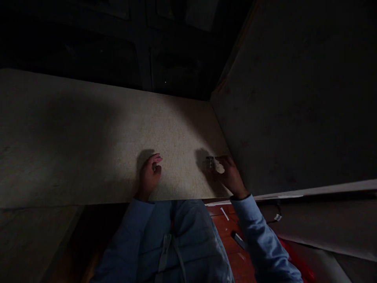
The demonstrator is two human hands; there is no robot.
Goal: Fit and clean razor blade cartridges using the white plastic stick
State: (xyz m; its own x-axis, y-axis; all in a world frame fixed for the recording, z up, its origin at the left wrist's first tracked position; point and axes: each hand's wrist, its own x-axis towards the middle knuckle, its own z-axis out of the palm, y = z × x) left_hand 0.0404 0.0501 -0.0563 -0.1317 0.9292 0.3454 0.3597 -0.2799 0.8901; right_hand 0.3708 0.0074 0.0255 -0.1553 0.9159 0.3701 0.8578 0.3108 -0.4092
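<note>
Pinching something small and metallic, the right hand (229, 175) works at the near right corner of the pale board (88, 141), fingers drawn narrow around the fitting (210, 161); in this dim light I'd guess a screw or bracket, but it is too small to say. The left hand (149, 175) rests on the board further left, fingers curled, nothing in it that I can see. The board lies flat and wide, its near edge just above the person's lap, its right side against an upright panel (294, 110). It looks stiff and fairly heavy, best gripped at its long edges; the fitting is light, hard and easily dropped, so fingertips suit it. Below, on the reddish floor (232, 232), lies a small dark tool (237, 239).
</note>
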